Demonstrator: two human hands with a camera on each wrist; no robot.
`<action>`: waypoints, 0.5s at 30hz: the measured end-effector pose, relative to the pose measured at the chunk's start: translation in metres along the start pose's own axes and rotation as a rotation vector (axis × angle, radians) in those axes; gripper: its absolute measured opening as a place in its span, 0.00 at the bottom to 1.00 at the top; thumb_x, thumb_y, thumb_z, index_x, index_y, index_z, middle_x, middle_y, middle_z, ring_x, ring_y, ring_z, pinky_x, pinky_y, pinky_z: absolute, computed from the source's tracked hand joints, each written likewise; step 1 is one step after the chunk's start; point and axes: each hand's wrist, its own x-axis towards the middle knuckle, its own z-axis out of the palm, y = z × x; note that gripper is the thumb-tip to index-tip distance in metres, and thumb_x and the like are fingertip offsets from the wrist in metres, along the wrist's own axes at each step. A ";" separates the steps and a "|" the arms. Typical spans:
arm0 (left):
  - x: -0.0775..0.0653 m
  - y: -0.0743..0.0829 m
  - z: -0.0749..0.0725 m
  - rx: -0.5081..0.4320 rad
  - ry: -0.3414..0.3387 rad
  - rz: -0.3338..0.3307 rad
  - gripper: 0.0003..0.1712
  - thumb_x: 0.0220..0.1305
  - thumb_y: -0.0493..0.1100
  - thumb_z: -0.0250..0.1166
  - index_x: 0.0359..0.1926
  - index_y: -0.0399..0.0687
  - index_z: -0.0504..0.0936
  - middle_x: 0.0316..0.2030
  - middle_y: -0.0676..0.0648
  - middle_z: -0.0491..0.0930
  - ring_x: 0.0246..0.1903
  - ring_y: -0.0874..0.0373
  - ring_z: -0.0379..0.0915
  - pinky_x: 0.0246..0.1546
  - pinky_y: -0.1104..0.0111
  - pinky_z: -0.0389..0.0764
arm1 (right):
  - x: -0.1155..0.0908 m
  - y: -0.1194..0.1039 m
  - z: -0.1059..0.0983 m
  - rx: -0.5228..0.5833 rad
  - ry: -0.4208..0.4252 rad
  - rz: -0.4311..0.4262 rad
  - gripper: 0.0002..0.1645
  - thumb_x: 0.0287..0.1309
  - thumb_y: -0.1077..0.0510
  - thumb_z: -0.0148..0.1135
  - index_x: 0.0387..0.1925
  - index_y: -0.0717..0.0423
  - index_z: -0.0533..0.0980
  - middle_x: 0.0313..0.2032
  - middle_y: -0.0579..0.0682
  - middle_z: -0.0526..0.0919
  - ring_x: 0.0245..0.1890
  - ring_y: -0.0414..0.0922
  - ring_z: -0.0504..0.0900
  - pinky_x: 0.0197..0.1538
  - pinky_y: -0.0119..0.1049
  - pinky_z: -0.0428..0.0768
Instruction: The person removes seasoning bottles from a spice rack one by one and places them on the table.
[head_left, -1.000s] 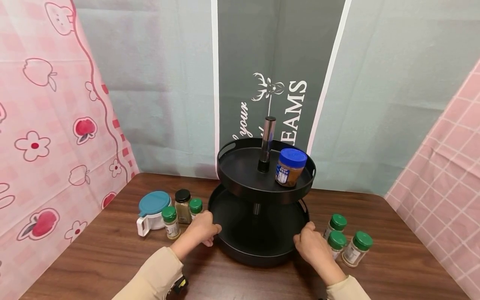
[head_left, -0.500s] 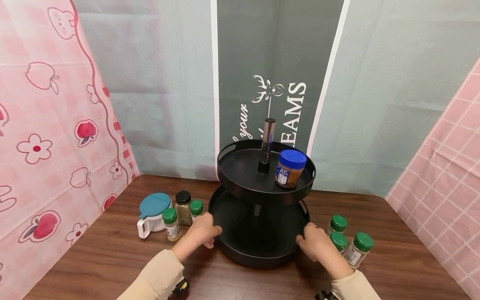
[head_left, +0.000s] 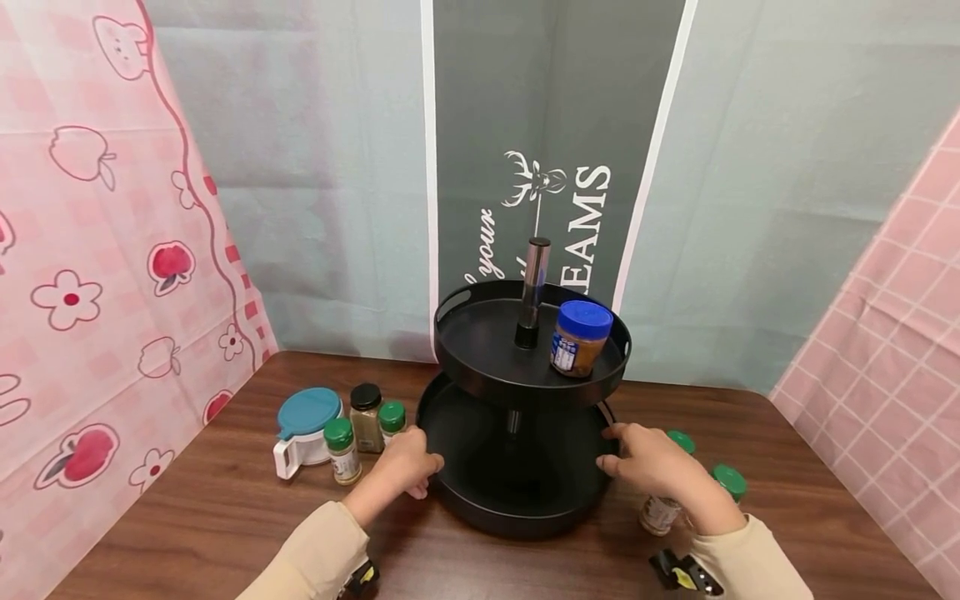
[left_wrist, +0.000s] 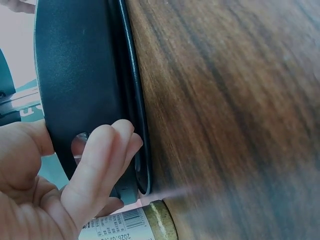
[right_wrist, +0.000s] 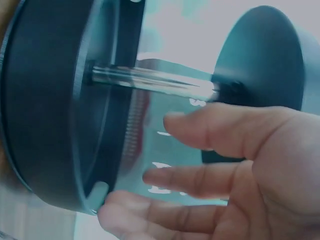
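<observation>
A black two-tier turntable tray point(head_left: 517, 523) stands on the wooden table, with a shiny metal post point(right_wrist: 150, 82) between its tiers. At the left side of the lower tier, my left hand point(head_left: 405, 462) pinches the rim; in the left wrist view its thumb lies over the edge and its fingers lie along the outer wall. My right hand point(head_left: 651, 460) is by the lower tier's right rim, its fingers spread and apart from the thumb in the right wrist view. It holds nothing. On the upper tier sits a brown-filled jar point(head_left: 581, 337) with a blue lid.
Left of the tray stand a white jug point(head_left: 309, 421) with a teal lid, a black-capped spice jar point(head_left: 367, 418) and green-capped spice jars point(head_left: 344, 452). More green-capped jars point(head_left: 660, 515) stand on the right, partly behind my right hand. A grey curtain point(head_left: 315, 183) hangs behind.
My right hand has lifted and shifted right along the lower tier's rim, its fingers opening, and now covers more of the right-hand spice jars. The left hand and the tray stay in place.
</observation>
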 end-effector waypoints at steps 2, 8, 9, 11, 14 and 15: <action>0.000 0.000 0.001 -0.002 0.003 0.000 0.14 0.49 0.35 0.60 0.34 0.28 0.68 0.07 0.45 0.72 0.05 0.58 0.70 0.08 0.67 0.76 | -0.001 0.001 -0.006 0.019 -0.005 -0.054 0.28 0.52 0.54 0.60 0.51 0.69 0.70 0.13 0.45 0.68 0.13 0.41 0.65 0.23 0.37 0.67; 0.000 0.000 0.001 0.010 0.007 0.005 0.13 0.48 0.35 0.60 0.32 0.29 0.68 0.06 0.46 0.72 0.05 0.58 0.69 0.07 0.68 0.75 | -0.001 0.005 -0.028 0.043 -0.057 -0.179 0.26 0.51 0.53 0.62 0.48 0.66 0.73 0.14 0.43 0.64 0.14 0.39 0.61 0.22 0.35 0.63; 0.000 0.000 0.001 0.013 0.007 0.004 0.13 0.48 0.35 0.60 0.32 0.29 0.68 0.05 0.46 0.72 0.05 0.58 0.69 0.07 0.68 0.75 | -0.001 0.005 -0.031 0.045 -0.070 -0.181 0.26 0.51 0.53 0.63 0.48 0.65 0.73 0.15 0.43 0.67 0.15 0.39 0.64 0.23 0.36 0.65; 0.000 0.001 0.001 0.017 0.008 0.002 0.12 0.48 0.35 0.60 0.32 0.29 0.68 0.05 0.46 0.72 0.04 0.58 0.69 0.07 0.68 0.75 | -0.001 0.004 -0.039 0.028 -0.084 -0.188 0.26 0.50 0.52 0.63 0.48 0.64 0.73 0.22 0.47 0.75 0.21 0.40 0.70 0.26 0.39 0.70; 0.000 0.001 0.000 0.017 0.008 -0.004 0.13 0.48 0.35 0.60 0.32 0.29 0.68 0.05 0.46 0.72 0.04 0.58 0.69 0.08 0.67 0.76 | -0.002 0.002 -0.052 -0.012 -0.094 -0.199 0.28 0.50 0.51 0.63 0.50 0.63 0.72 0.35 0.53 0.80 0.30 0.43 0.75 0.32 0.44 0.75; 0.000 0.002 0.000 0.016 0.007 -0.006 0.13 0.48 0.35 0.60 0.33 0.28 0.68 0.06 0.46 0.72 0.04 0.58 0.69 0.08 0.67 0.76 | -0.002 0.001 -0.056 -0.026 -0.091 -0.204 0.29 0.50 0.51 0.64 0.51 0.63 0.72 0.38 0.54 0.81 0.32 0.43 0.76 0.34 0.45 0.76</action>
